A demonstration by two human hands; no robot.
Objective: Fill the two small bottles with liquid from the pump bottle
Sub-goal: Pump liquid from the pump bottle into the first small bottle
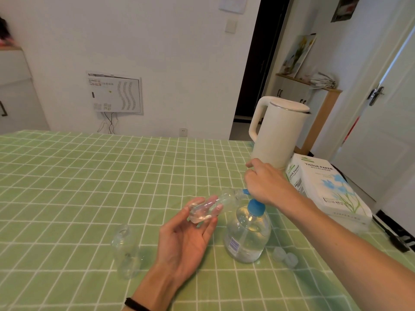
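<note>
Tablecloth (89,176) in green with white checks covers the table where we work. Toward the right of it stands the pump bottle (247,239), clear and upright, with clear liquid inside and a blue pump head (254,208) on top. Our right hand (267,182) lies over the top of that pump head, knuckles up and fingers bent downward. The palm hides the contact, so we cannot tell whether the fingers close round the head or merely press on it. Our left hand (190,236), palm up, holds the first small bottle (211,207) between thumb and curled fingertips. This bottle is lifted off the cloth and tipped nearly onto its side, its mouth brought up to the blue nozzle (245,191) just under our right hand. How much liquid it holds is hard to make out through the glare. The second small bottle (125,252) stands upright and uncapped on the cloth, to the left of our left wrist and apart from it. Two pale caps (285,257) lie side by side just right of the pump bottle's base. Farther back on the right stands a cream kettle (278,135), and beside it lies a tissue paper box (330,194). A black band (134,305) circles our left wrist.
</note>
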